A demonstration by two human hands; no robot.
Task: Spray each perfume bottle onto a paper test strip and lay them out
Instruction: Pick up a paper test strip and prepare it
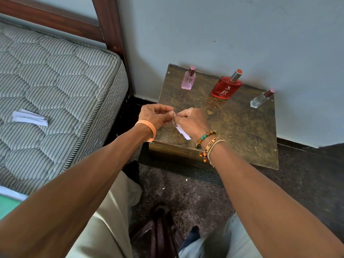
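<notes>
Left grip [156,116] and right grip [191,121] both pinch one paper test strip [183,133], in front of the red perfume bottle [226,88]. Pink bottle [188,81] stands left of it, clear bottle [260,99] right.

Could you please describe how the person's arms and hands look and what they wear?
Both forearms are bare, with no sleeves. At the left hand the wrist carries a plain orange wristband. At the right hand the wrist carries a beaded bracelet of green, amber and dark beads, then woven bands in tan and orange with dark lettering. A silvery ring sits on one right finger.
</notes>
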